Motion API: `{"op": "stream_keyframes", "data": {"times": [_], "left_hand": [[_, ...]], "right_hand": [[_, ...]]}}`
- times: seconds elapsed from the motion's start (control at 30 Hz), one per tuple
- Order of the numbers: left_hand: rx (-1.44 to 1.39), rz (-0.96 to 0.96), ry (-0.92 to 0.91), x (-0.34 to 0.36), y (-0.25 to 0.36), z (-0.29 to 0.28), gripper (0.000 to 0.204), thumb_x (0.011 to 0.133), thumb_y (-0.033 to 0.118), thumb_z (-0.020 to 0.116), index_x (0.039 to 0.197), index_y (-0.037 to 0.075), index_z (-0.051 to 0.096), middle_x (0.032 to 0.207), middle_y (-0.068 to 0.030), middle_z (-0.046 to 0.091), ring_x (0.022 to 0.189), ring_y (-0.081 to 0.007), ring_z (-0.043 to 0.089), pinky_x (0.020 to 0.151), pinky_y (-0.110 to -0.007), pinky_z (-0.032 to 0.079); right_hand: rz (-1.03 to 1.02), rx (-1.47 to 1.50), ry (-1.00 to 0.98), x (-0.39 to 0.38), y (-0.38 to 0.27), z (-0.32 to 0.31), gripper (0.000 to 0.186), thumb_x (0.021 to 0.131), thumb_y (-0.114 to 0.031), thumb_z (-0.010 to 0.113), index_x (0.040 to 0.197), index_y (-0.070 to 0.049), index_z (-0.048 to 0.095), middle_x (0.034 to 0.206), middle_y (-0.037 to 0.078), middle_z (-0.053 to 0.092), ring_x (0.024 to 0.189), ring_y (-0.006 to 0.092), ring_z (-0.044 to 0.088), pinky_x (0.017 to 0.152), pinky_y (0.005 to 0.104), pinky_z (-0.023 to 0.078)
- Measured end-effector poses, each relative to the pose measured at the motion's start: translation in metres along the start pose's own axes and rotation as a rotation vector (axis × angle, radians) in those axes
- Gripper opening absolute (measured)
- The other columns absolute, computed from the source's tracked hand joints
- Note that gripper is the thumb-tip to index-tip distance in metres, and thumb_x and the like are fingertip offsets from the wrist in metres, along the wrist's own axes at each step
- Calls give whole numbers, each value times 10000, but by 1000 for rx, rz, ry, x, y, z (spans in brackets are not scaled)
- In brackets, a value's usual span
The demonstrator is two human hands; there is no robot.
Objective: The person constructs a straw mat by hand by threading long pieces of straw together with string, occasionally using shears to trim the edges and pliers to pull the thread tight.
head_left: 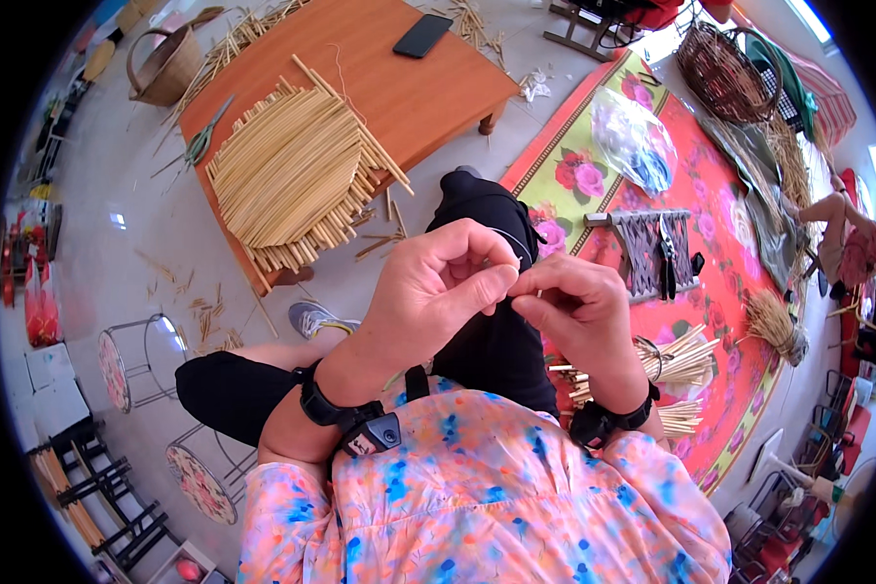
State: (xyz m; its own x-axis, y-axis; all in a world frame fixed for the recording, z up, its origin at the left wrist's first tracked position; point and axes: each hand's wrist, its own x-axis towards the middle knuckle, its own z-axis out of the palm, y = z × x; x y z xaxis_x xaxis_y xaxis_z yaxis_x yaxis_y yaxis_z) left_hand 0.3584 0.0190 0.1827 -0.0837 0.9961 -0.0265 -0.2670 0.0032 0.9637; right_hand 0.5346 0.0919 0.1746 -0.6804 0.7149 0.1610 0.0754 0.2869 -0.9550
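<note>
L hand (453, 282), ctr of frame: fingers curled in, thumb & index tips pinched tog. on what looks like a thin strand (513, 239), which arcs up in a small loop over the dark trouser leg. R hand (584, 307), just right of ctr: fingers bent, thumb & index drawn close, tips right by the L thumb tip; can't tell if it has hold of the strand too, contact pt. too small to read.

Upper left of ctr: wooden table (448, 83) w/ a panel of straw stalks (287, 170) laid side by side, ragged ends along its lower right edge, a longer stalk or two along its right. Green-handled scissors (199, 146) at the table's left edge; black phone (422, 35) near the top edge. Wicker basket (165, 66) on the floor, far upper left.

Right half: red floral mat (594, 107) w/ clear plastic bag (633, 136) up top, folding stool (638, 248) w/ dark strap seat below it, black-handled pruners (667, 261) on that seat, & a tied stalk bundle (686, 360) lower, by the R forearm. Lower left: 2 round stools w/ floral seats (115, 370).
</note>
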Motion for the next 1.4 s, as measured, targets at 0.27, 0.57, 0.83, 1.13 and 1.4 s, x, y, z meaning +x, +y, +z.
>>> {"op": "stream_keyframes", "data": {"times": [0.27,0.57,0.83,1.13,1.4], "left_hand": [[77,-20,-64,-2,0,2,72,890,68,628,898,-3,627,772,6,622,683,-26,560,606,-178,456],[134,-37,-79,0,-4,4,101,911,102,609,902,3,591,747,22,572,664,-23,524,595,-179,434],[36,-184,-113,4,-11,13,131,932,148,595,918,19,577,724,32,536,628,-24,486,563,-183,418],[12,-180,-143,7,-12,15,160,930,175,610,911,20,573,735,29,545,637,-20,495,566,-178,430],[129,-89,-43,6,-13,15,104,915,109,599,881,21,557,747,15,568,657,-27,514,576,-185,429]], "right_hand": [[60,30,-16,-6,-1,3,115,731,-3,751,832,-19,698,726,51,651,582,87,588,503,224,431],[121,84,76,-11,4,5,152,743,-29,754,882,-26,692,710,12,628,536,54,511,487,215,396],[-77,174,228,-8,17,5,148,788,-25,709,934,-22,686,766,24,592,665,78,521,563,209,391],[-66,146,311,-8,16,8,58,779,-13,708,795,-15,652,749,35,598,662,102,548,563,226,410],[46,199,436,-10,20,6,63,768,-14,713,786,-21,653,730,27,601,617,84,529,531,223,397]]}}
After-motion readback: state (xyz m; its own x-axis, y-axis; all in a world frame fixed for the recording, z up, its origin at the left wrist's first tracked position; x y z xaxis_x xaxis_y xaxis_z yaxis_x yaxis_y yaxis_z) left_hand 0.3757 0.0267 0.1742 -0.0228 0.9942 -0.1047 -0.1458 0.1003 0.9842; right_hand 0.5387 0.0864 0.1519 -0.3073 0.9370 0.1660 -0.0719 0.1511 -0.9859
